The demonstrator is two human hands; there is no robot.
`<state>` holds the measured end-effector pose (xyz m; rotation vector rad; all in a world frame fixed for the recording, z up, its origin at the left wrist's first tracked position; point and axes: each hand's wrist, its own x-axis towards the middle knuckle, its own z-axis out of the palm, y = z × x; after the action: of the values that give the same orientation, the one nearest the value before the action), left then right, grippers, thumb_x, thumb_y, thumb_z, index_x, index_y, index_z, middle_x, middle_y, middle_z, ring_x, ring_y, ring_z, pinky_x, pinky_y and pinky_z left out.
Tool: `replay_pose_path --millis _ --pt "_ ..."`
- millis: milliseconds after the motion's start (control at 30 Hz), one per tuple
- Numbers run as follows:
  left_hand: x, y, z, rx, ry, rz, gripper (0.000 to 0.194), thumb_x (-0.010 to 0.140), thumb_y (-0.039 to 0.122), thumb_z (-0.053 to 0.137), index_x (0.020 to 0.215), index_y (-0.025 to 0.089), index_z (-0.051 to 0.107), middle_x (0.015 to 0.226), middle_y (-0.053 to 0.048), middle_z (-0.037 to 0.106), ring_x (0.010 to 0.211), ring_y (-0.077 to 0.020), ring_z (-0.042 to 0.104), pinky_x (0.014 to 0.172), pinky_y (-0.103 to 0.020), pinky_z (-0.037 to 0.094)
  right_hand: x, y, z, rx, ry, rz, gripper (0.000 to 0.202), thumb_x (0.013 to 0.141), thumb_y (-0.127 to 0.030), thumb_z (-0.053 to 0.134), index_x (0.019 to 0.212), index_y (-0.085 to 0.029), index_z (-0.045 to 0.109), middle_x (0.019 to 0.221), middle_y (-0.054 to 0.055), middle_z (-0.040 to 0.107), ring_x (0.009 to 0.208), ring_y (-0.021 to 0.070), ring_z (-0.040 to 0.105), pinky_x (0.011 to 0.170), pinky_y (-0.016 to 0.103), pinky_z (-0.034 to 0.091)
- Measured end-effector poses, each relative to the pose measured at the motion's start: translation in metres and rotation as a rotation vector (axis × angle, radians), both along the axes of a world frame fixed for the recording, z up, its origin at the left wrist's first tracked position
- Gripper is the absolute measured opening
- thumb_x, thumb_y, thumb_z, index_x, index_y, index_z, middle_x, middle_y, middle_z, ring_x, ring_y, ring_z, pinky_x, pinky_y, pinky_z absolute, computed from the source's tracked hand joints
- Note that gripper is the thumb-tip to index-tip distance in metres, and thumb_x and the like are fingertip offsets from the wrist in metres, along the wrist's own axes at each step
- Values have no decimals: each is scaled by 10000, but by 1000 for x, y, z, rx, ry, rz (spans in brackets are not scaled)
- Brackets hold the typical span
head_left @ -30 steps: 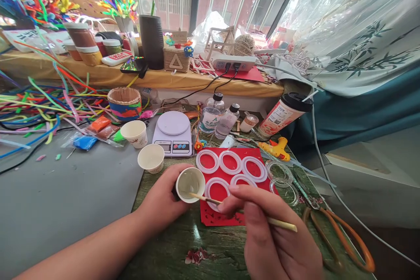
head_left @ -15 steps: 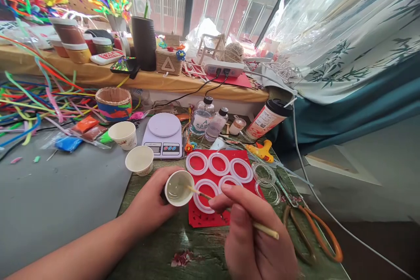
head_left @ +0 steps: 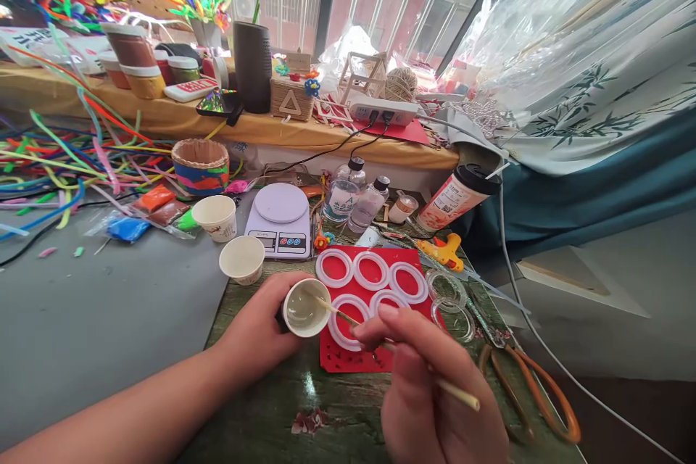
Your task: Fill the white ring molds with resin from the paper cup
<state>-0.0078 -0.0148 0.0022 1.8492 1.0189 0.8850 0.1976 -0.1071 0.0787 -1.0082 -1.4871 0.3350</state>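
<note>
My left hand point(head_left: 266, 326) is wrapped round a paper cup point(head_left: 306, 333) that holds a clear liquid. The cup tilts a little toward me. A thin wooden stick point(head_left: 460, 393) is pinched in my right hand point(head_left: 435, 377), its far end dipping into the cup near the rim. Partly behind the right hand lies a red sheet point(head_left: 348, 361) bearing several white ring moulds point(head_left: 333, 268). Clear rings point(head_left: 446, 288) rest to the right of the sheet. Two more paper cups stand beyond my left hand, the nearer one point(head_left: 242, 261) close to its knuckles.
A kitchen scale point(head_left: 280, 221) stands behind the cups. Bottles point(head_left: 342, 199) and a tilted drink cup point(head_left: 451, 199) stand at the back. A yellow glue gun point(head_left: 446, 252) and orange-handled scissors point(head_left: 544, 395) lie at right. Coloured pipe cleaners point(head_left: 65, 159) spread at left, near a power strip point(head_left: 383, 112) shelf.
The whole view has shifted slightly, so everything appears a little further right. Both hands keep their holds, and the stick's tip sits a little nearer the cup's upper middle.
</note>
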Motion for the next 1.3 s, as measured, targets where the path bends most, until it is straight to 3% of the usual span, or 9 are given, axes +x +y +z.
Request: replay_pose_path --millis 67,200,300,600,733,833,967,1033,1300 --pt "0 0 -1 -12 4 10 532 848 213 879 1362 292 770 1352 -93 867 1237 -354 831 1100 -518 688 1 0 0 -2 -25 60 417 1207 -192 576 1573 -321 727 1072 36 869 899 182 831 804 310 707" --pt "1 1 -2 -23 17 17 516 856 217 872 1355 294 766 1368 -95 859 1263 -358 819 1117 -535 676 5 1 -2 -75 33 -6 451 1166 -112 615 1534 -331 760 1078 13 876 912 155 839 841 267 718" --pt "1 1 0 -30 20 11 517 863 218 878 1360 295 761 1371 -99 857 1261 -353 818 1113 -528 676 7 3 -3 -115 82 29 413 1164 -128 627 1496 -321 779 1040 10 873 889 157 841 826 262 724" --pt "2 1 3 -19 10 2 479 882 233 870 1346 296 770 1380 -92 856 1265 -346 819 1125 -520 672 8 4 1 -110 31 -25 409 1140 -98 642 1455 -316 783 1047 -3 876 876 143 831 836 252 709" --pt "2 1 2 -27 10 3 492 881 234 876 1355 289 759 1358 -96 856 1241 -342 828 1123 -532 672 9 2 4 -118 -5 58 413 1144 -113 630 1472 -323 766 1051 3 890 889 170 853 837 287 725" --pt "1 1 1 -21 20 7 514 876 217 877 1370 292 754 1370 -100 852 1256 -348 822 1137 -548 664 11 2 6 -88 -15 1 448 1118 -84 641 1477 -322 764 1123 21 897 955 196 868 885 325 735" --pt "0 0 2 -27 38 14 526 862 205 891 1364 287 753 1362 -99 851 1243 -348 824 1129 -539 669 12 2 5 -96 -26 68 413 1123 -105 654 1451 -323 780 1081 -4 890 892 146 850 828 240 708" --pt "0 0 3 -17 41 2 528 862 193 886 1365 288 754 1370 -94 846 1257 -343 817 1144 -535 660 12 2 4 -84 -6 26 432 1122 -89 659 1471 -318 773 1106 -13 889 910 125 847 851 209 695" --pt "-1 1 0 17 27 -5 529 869 163 872 1367 291 749 1374 -91 841 1261 -332 808 1139 -523 653 9 2 3 -72 16 -18 391 1136 -102 658 1455 -293 780 1139 -11 881 1001 122 840 942 199 671"
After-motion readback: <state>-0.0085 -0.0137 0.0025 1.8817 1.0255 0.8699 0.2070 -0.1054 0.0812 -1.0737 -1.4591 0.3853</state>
